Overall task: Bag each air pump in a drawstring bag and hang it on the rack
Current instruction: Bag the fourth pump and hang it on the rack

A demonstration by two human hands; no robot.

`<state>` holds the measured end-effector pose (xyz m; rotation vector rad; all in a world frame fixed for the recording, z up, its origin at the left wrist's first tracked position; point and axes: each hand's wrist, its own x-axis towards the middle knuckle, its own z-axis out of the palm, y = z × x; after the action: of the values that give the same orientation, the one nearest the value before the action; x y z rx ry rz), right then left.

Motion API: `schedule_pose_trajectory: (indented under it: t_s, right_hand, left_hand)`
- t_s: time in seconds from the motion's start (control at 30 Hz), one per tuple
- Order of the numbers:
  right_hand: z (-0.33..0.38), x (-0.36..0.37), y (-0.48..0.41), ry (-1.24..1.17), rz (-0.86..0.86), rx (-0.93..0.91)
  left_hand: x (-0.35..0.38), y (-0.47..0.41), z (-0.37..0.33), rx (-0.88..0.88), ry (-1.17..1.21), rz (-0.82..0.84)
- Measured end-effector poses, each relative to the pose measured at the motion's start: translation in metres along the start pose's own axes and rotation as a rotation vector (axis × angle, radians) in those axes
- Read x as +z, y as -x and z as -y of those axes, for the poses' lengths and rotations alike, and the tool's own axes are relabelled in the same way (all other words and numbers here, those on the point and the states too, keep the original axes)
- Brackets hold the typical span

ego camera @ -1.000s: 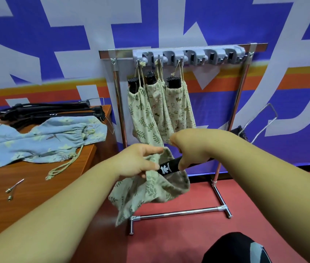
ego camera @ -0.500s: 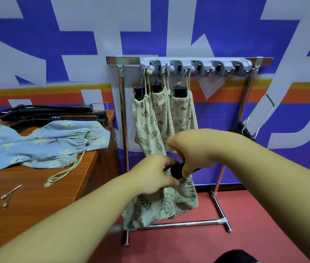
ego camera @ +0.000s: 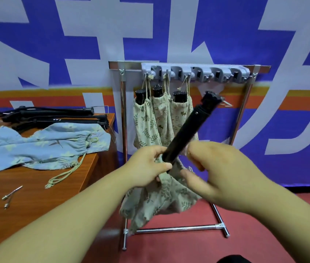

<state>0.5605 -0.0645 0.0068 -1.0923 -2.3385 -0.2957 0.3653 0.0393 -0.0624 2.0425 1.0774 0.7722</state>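
Observation:
I hold a black air pump (ego camera: pixel 186 131) tilted up to the right, its lower end inside the mouth of a beige leaf-print drawstring bag (ego camera: pixel 161 202). My left hand (ego camera: pixel 146 168) grips the bag's mouth together with the pump's lower end. At the right side of the bag's mouth, my right hand (ego camera: pixel 216 171) has curled fingers that pinch the fabric. Behind them stands the rack (ego camera: pixel 123 130) with a grey hook strip (ego camera: pixel 194 73). Three bagged pumps (ego camera: pixel 158 122) hang from its left hooks.
A wooden table (ego camera: pixel 36 196) at the left carries blue drawstring bags (ego camera: pixel 42 147), several loose black pumps (ego camera: pixel 55 118) and two metal needles (ego camera: pixel 8 196). The rack's hooks to the right hang bare. Red floor (ego camera: pixel 254 234) lies under the rack's foot bars.
The pump has swung from nearly level to steeply tilted, head up to the right. My right hand has left the pump's barrel and come down to the bag's mouth.

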Motion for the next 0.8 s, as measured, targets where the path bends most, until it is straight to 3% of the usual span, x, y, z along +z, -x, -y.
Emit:
schedule_pose_trajectory:
  t_s: [0.1,0.2,0.47,0.63,0.8]
  right_hand:
    - [-0.02,0.017,0.019,-0.342,0.068,0.285]
    - [-0.036,0.037,0.019,-0.449,0.167,0.406]
    - [-0.049,0.053,0.008,-0.325,0.228,0.412]
    - [-0.044,0.051,-0.003,-0.177,0.356,0.348]
    - [-0.041,0.048,-0.009,-0.182,0.364,0.351]
  left_hand:
    - [-0.012,0.003,0.001,-0.041,0.144,-0.019]
    - [-0.016,0.008,0.004,-0.074,0.263,-0.004]
    - [-0.017,0.007,0.014,-0.1,0.441,-0.005]
    - [-0.016,0.009,0.011,-0.099,0.464,0.019]
    - [-0.014,0.009,0.014,-0.092,0.548,-0.007]
